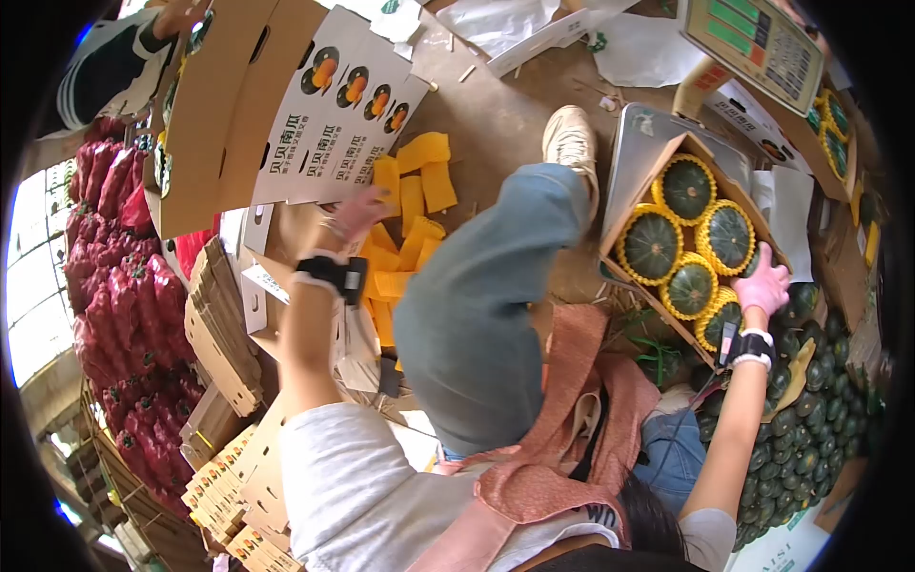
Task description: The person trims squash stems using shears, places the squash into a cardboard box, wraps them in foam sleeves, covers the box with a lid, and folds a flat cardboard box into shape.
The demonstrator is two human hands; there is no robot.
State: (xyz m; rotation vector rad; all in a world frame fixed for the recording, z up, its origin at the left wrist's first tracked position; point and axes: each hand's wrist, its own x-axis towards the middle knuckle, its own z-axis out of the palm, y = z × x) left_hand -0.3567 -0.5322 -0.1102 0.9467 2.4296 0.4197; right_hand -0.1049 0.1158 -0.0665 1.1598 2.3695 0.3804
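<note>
My left hand [360,212], in a pinkish glove and smeared by motion, is beside a pile of yellow foam sleeves [412,200]; whether it grips one cannot be made out. On the right, my right hand [765,282], also gloved, is at the edge of an open cardboard box [658,307], with its fingers around a dark green pumpkin [751,263] partly hidden by the hand. Inside the box several green pumpkins [651,243] sit in yellow foam sleeves. The box rests tilted on a grey metal scale platform [640,133].
A scale display [753,48] stands at the top right. Loose green pumpkins [796,439] are heaped at the right. Printed cartons [334,114] stand at the upper left, red net bags [133,296] are stacked far left, and folded cardboard [224,324] lies beside them. Another person's arm [176,19] shows top left.
</note>
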